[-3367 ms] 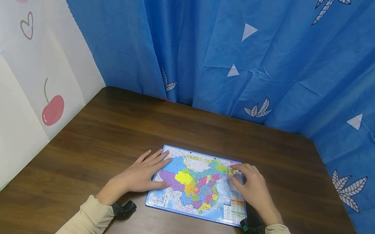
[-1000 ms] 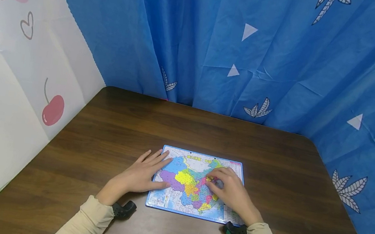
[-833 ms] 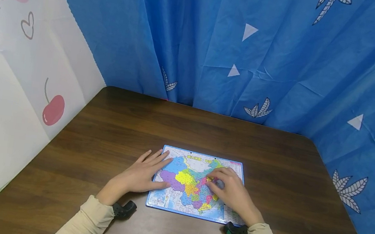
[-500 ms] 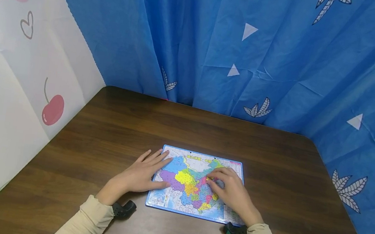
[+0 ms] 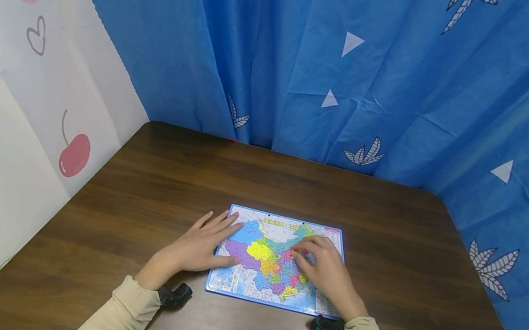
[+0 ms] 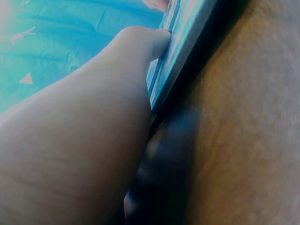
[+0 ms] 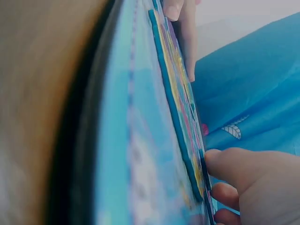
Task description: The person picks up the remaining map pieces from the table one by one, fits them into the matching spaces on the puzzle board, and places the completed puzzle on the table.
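A map puzzle board (image 5: 248, 291) with a blue rim lies flat on the table, covered in coloured regions. My left hand (image 5: 201, 245) rests on its left side, fingers spread and thumb on the purple region. My right hand (image 5: 326, 268) is over the right half of the map, thumb and forefinger pinched together at a small yellowish puzzle piece (image 5: 292, 252), mostly hidden by the fingertips. In the right wrist view, the right thumb (image 7: 225, 161) is close against the raised map pieces (image 7: 176, 89). The left wrist view shows the left thumb (image 6: 140, 44) at the board's edge.
The dark wooden table (image 5: 182, 176) extends around the board. A blue curtain (image 5: 266, 76) hangs behind and to the right, and a white printed cloth (image 5: 52, 103) on the left. Dark wrist cameras (image 5: 174, 295) sit at both wrists.
From the board's right edge my right hand has moved left to the middle right of the map, bringing a small yellow piece. It has barely shifted in the last second. The left hand stays still.
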`<control>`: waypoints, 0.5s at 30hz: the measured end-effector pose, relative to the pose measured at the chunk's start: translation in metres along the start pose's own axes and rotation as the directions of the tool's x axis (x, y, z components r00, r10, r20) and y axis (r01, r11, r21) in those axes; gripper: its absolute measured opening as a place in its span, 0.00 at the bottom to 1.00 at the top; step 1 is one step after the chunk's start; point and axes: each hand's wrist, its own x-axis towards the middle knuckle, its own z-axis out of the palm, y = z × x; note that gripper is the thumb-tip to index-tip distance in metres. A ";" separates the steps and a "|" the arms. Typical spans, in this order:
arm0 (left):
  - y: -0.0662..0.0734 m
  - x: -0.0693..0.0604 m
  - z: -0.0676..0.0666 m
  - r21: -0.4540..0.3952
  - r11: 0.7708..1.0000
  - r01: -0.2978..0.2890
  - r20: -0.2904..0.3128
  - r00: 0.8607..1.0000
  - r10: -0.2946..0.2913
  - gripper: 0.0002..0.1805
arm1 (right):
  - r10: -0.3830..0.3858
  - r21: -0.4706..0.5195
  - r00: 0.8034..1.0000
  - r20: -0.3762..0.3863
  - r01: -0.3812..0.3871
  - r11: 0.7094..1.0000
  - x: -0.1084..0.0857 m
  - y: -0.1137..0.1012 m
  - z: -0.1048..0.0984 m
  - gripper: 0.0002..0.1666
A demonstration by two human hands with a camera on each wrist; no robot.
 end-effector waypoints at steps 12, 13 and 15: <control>-0.001 -0.001 -0.001 -0.007 1.000 0.011 0.011 1.000 -0.011 0.49 | 0.008 0.051 0.996 -0.085 -0.004 0.999 -0.002 0.002 0.009 0.07; -0.001 -0.001 -0.001 -0.007 1.000 0.012 0.011 1.000 -0.012 0.49 | 0.007 0.053 0.996 -0.088 -0.002 0.999 -0.002 0.002 0.010 0.07; -0.001 0.000 0.000 -0.007 1.000 0.012 0.013 1.000 -0.012 0.49 | 0.008 0.052 0.996 -0.088 -0.004 0.999 -0.003 0.002 0.010 0.07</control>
